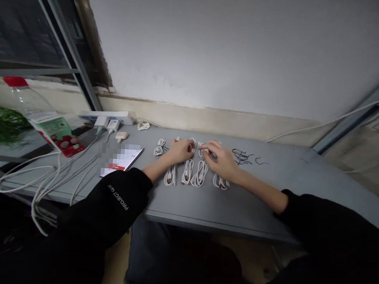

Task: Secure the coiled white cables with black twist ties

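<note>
Coiled white cables lie in two rows on the grey desk [185,206]. In the back row, my left hand [181,151] has its fingers curled at a white cable [193,144], partly hiding it. My right hand [222,160] reaches in from the other side, thumb and forefinger bent together at the neighbouring coiled cable [199,148]. Nearer me lie more coils: one cable [170,176], another [187,172], a wider one [199,174], and one [221,182] partly under my right hand. At the far left, a bundled cable [159,147] has a dark tie around it.
Several loose black ties [242,156] lie right of my right hand. Leftward are a phone [124,161], a power strip [122,117] with chargers, a pinkish-white case [122,135], a green-red box [60,134], a red-capped bottle [31,100] and trailing white cords [42,184]. A wall [214,53] stands behind.
</note>
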{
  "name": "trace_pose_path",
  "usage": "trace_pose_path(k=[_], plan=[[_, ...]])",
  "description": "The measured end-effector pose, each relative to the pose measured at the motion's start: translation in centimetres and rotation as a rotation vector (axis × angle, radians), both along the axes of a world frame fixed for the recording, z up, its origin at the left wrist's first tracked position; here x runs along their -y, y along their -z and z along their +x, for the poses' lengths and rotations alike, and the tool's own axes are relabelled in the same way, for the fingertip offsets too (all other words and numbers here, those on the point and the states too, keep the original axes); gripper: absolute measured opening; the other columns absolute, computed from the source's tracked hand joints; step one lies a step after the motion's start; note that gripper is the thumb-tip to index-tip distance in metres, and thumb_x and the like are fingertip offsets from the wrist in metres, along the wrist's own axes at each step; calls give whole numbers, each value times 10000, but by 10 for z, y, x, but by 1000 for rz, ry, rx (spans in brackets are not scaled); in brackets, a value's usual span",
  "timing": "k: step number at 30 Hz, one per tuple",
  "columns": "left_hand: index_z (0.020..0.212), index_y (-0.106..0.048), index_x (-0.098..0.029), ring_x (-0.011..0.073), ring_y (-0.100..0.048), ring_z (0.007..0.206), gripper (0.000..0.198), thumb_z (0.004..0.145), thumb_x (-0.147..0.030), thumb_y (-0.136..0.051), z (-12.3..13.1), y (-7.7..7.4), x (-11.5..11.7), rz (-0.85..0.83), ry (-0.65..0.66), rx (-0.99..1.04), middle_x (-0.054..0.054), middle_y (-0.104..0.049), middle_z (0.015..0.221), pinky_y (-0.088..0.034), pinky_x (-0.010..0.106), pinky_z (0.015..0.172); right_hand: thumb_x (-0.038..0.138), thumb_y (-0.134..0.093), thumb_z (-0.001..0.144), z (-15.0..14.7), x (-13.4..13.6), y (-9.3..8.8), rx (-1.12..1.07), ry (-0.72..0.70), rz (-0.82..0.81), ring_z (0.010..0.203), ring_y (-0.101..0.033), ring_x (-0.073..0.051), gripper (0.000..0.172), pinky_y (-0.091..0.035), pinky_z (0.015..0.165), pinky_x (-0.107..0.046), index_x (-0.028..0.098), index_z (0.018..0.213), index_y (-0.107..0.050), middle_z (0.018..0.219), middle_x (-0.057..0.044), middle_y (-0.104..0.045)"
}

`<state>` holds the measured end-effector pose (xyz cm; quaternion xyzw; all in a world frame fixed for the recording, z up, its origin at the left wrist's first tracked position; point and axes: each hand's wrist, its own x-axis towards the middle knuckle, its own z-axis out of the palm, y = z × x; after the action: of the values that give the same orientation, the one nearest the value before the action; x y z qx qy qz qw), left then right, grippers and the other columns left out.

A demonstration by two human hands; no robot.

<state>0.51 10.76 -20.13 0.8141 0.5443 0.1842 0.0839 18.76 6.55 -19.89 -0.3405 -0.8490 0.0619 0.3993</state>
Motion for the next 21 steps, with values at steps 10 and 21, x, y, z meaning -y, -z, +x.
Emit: trace_pose_path(k=[10,21], plan=[[989,-661,-201,244,-627,880,254,750,-228,-578,7,-1,-5,-21,-6,-23,42,-692,848,-362,444,898,237,-485,871,16,-15,0,-79,132,-81,702,-544,-164,186,-413,624,-306,207,914,-663,944,-67,-636],[905,-710,-134,150,-543,680,221,723,-165,-588,3,-1,-6,-1,15,168,29,-643,740,-390,285,663,198,-484,866,12,-13,4,-7,118,-122,877,-603,-219,187,-448,721,-339,188,911,-665,955,-86,-659]])
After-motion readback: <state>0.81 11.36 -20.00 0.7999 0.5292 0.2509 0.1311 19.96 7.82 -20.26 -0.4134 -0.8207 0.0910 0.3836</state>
